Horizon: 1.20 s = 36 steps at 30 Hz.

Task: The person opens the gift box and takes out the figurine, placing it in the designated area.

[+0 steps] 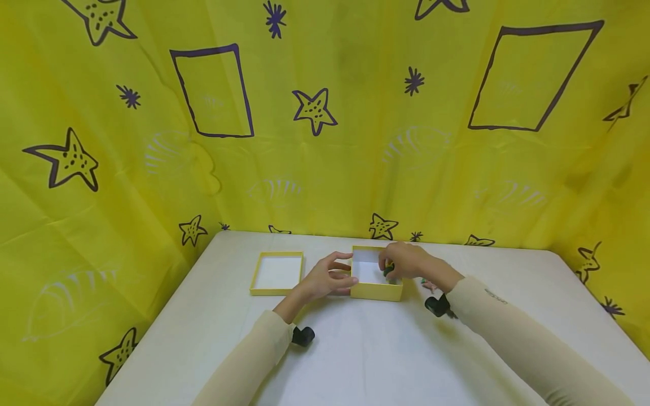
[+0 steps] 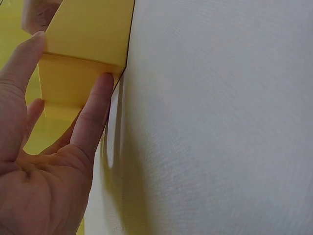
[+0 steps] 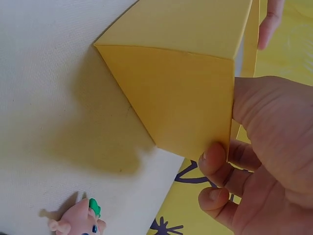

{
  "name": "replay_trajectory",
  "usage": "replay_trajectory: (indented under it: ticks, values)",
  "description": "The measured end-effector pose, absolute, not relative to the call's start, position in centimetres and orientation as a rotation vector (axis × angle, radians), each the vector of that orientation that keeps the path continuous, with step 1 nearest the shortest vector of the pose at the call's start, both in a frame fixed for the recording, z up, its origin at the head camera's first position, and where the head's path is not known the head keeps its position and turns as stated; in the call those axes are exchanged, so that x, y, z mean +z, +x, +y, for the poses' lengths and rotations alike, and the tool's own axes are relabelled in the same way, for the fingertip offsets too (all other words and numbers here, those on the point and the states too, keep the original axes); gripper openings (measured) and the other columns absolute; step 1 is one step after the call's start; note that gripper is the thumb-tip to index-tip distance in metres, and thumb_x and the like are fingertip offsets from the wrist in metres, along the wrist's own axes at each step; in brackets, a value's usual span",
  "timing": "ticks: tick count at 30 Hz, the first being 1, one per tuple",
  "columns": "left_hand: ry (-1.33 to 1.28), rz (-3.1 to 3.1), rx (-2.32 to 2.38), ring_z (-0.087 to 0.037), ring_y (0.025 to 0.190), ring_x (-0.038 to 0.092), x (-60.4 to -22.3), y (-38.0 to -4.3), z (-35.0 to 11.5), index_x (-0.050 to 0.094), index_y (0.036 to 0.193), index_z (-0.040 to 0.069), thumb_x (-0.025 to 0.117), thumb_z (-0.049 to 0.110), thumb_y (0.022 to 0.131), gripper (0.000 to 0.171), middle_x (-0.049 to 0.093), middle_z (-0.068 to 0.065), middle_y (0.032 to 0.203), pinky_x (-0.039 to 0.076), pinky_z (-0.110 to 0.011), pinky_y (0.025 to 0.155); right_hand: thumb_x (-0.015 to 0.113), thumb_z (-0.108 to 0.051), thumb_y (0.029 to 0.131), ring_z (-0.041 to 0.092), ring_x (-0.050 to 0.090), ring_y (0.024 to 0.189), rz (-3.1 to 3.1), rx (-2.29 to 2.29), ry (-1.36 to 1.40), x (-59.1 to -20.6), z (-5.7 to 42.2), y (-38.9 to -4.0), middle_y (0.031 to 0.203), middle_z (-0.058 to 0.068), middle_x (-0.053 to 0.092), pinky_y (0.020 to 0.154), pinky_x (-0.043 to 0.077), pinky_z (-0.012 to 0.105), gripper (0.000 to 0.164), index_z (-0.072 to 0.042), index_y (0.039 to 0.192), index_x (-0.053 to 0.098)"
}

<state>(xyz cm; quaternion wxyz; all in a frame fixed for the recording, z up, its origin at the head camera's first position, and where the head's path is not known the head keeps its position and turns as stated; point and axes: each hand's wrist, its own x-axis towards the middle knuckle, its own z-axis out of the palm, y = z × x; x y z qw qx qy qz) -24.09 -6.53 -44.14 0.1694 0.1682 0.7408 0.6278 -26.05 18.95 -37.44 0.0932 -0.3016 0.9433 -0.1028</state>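
A yellow box with a white inside stands upright on the white table. My left hand touches its left side with extended fingers; in the left wrist view the fingertips rest on the yellow wall. Over the right part of the box, my right hand reaches down past the rim. It pinches a small dark green thing inside the box, its kind mostly hidden by the fingers. In the right wrist view, other fingers of that hand bend against the box's outer wall.
A shallow yellow lid, white inside, lies left of the box. Right of the box lies a small pink toy figure with a green leaf-like part, partly hidden by the right arm in the head view. A yellow patterned curtain hangs behind the table.
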Motion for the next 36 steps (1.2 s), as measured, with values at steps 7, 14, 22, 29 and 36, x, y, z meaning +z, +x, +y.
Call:
replay_trajectory:
  ticks: [7, 14, 22, 29, 36]
  values:
    - [0.492, 2.133, 1.761, -0.031, 0.117, 0.065, -44.1, -24.1, -6.6, 0.046, 0.153, 0.013, 0.081, 0.016, 0.091, 0.071, 0.056, -0.021, 0.139, 0.062, -0.039, 0.087, 0.087, -0.011, 0.083, 0.021, 0.063, 0.097, 2.790, -0.406, -0.924, -38.0, 19.4, -26.3, 0.100, 0.000, 0.071, 0.091, 0.057, 0.045, 0.015, -0.014, 0.093, 0.075]
    - [0.487, 2.081, 1.800, -0.030, 0.115, 0.065, -44.0, -24.0, -6.4, 0.045, 0.153, 0.010, 0.079, 0.010, 0.092, 0.070, 0.054, -0.024, 0.139, 0.062, -0.040, 0.085, 0.086, -0.009, 0.084, 0.022, 0.060, 0.097, 2.778, -0.524, -0.880, -38.0, 19.7, -26.2, 0.102, 0.001, 0.070, 0.095, 0.055, 0.047, 0.015, -0.012, 0.094, 0.075]
    - [0.474, 2.056, 1.827, -0.030, 0.114, 0.066, -43.8, -23.8, -6.4, 0.044, 0.152, 0.008, 0.079, 0.007, 0.091, 0.070, 0.054, -0.026, 0.139, 0.062, -0.041, 0.084, 0.084, -0.007, 0.085, 0.022, 0.064, 0.096, 2.801, -0.625, -0.992, -37.7, 20.2, -26.2, 0.098, -0.001, 0.072, 0.089, 0.056, 0.046, 0.014, -0.009, 0.097, 0.077]
    - [0.476, 2.050, 1.820, -0.030, 0.116, 0.065, -44.0, -23.8, -6.5, 0.044, 0.153, 0.009, 0.078, 0.009, 0.092, 0.070, 0.052, -0.026, 0.140, 0.062, -0.040, 0.085, 0.084, -0.010, 0.085, 0.027, 0.063, 0.093, 2.802, -0.816, -0.993, -36.9, 20.0, -25.7, 0.100, 0.001, 0.072, 0.077, 0.052, 0.038, 0.016, -0.008, 0.100, 0.077]
    - [0.478, 2.038, 1.822, -0.030, 0.116, 0.065, -43.9, -23.7, -6.5, 0.044, 0.153, 0.009, 0.078, 0.009, 0.092, 0.070, 0.051, -0.026, 0.141, 0.062, -0.041, 0.086, 0.083, -0.014, 0.088, 0.015, 0.049, 0.067, 2.805, -0.970, -0.933, -36.4, 20.2, -25.4, 0.104, 0.004, 0.072, 0.056, 0.042, 0.026, 0.018, -0.011, 0.104, 0.076]
